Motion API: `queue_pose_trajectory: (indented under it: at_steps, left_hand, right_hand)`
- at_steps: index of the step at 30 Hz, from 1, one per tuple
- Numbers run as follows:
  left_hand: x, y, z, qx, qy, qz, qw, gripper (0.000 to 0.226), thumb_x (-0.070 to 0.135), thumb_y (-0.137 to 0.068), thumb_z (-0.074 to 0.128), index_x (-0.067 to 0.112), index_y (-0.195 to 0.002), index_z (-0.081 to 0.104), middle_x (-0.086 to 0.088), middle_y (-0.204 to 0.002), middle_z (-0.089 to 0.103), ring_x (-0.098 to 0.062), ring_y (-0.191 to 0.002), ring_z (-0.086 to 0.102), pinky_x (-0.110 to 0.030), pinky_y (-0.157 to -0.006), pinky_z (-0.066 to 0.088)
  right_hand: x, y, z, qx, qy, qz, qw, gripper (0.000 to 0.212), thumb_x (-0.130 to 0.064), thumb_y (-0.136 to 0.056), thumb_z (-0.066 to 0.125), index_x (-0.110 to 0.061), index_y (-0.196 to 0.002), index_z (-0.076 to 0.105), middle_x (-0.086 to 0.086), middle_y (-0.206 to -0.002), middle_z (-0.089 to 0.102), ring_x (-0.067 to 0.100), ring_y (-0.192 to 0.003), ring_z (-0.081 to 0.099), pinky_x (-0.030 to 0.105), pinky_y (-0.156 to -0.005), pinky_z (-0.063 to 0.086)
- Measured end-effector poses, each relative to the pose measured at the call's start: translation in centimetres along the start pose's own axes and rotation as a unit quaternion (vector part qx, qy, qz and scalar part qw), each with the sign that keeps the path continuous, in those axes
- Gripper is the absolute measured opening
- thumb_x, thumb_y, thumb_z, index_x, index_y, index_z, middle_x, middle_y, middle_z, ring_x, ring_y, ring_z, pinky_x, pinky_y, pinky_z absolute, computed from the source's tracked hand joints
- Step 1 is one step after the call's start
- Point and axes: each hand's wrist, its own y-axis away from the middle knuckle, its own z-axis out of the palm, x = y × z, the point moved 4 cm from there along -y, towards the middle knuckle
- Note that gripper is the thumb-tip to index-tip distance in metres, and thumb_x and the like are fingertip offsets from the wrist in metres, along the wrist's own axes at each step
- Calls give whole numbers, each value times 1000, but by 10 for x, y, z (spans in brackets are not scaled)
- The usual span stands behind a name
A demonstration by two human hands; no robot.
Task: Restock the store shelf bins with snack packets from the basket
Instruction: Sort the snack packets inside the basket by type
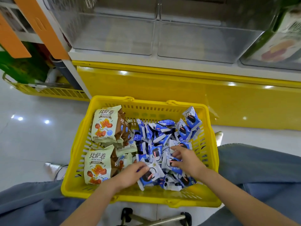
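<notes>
- Both the left hand [130,174] and the right hand [187,159] are down inside the yellow basket [146,199], which sits on the floor between the person's knees.
- The left hand pinches a blue-and-white packet [149,176] at the near edge of the blue pile [156,136].
- The right hand's fingers curl round a second blue packet [175,168] deeper in that pile.
- Cream-and-brown packets [104,126] fill the basket's left side (some stand on edge).
- Clear bins [114,35] sit on the shelf above the yellow base [162,88].
</notes>
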Motion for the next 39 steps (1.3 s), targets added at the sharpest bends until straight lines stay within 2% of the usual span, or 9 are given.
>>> queue_pose_trajectory:
  at_steps: [4, 10, 14, 19, 24, 29, 31, 33, 39]
  left_hand:
    - [6, -9, 10, -7, -47, 4, 999, 22, 36, -98, 42, 20, -108, 53, 0, -101, 56, -19, -98, 56, -31, -84, 45]
    - [-1, -21, 18, 45, -115, -42, 991, 65, 29, -87, 64, 16, -136, 24, -8, -137, 26, -22, -126, 36, -33, -106, 34]
    - [-7, -28, 18, 36, -37, -86, 995, 78, 35, -79, 72, 15, -139, 27, -9, -140, 35, -22, -125, 40, -29, -102, 36]
    - [-5, -31, 25, 6, -87, -94, 992, 73, 37, -78, 72, 11, -135, 36, -9, -136, 39, -24, -124, 41, -32, -103, 37]
    - [-2, -27, 19, 6, -79, -82, 993, 58, 32, -80, 70, 16, -126, 41, -4, -118, 53, -18, -102, 52, -29, -87, 46]
    - [4, -16, 0, 42, -25, -34, 998, 42, 32, -82, 67, 21, -114, 43, 0, -103, 59, -13, -85, 59, -27, -71, 47]
    - [14, -13, -19, 86, 35, -4, 996, 31, 30, -81, 68, 30, -100, 43, 7, -88, 61, -2, -71, 60, -16, -59, 48]
    - [28, -15, -43, 162, 49, 20, 985, 27, 32, -82, 67, 35, -90, 41, 7, -80, 60, -3, -60, 57, -9, -48, 42]
    - [59, -52, -97, 308, 101, 17, 946, 40, 31, -86, 63, 15, -115, 41, 1, -92, 54, -8, -72, 51, -14, -51, 35]
  right_hand:
    - [14, 1, -10, -82, 37, 15, 996, 69, -18, -78, 76, -14, -138, 42, -2, -114, 58, 7, -94, 53, 1, -65, 41]
    - [37, 9, 2, -107, 196, 34, 974, 82, -37, -77, 74, -18, -143, 29, 4, -143, 31, 23, -131, 31, 28, -106, 29]
    - [32, 9, 11, -76, 263, 28, 961, 83, -54, -76, 68, -18, -140, 30, 5, -136, 33, 24, -128, 29, 32, -106, 30]
    - [31, 10, 19, -99, 260, 35, 960, 82, -53, -81, 62, -15, -144, 26, 9, -142, 32, 26, -131, 33, 33, -107, 33]
    - [28, 8, 16, -84, 206, 30, 974, 56, -41, -89, 58, -20, -137, 38, 6, -120, 60, 19, -104, 59, 26, -81, 46]
    - [9, -3, 2, -108, 163, -10, 981, 46, -29, -91, 60, -19, -133, 45, 3, -121, 60, 14, -92, 62, 18, -75, 44]
    - [-8, -10, -12, -101, 126, -35, 986, 37, -26, -92, 57, -19, -127, 48, 0, -105, 62, 12, -74, 60, 24, -68, 51]
    - [-27, -24, -33, -58, 93, -57, 992, 38, -25, -93, 56, -16, -129, 46, 5, -107, 63, 22, -79, 64, 36, -72, 54]
    - [-67, -79, -59, 67, -74, -20, 995, 54, -27, -94, 54, -8, -141, 34, 11, -119, 61, 12, -65, 62, 25, -63, 53]
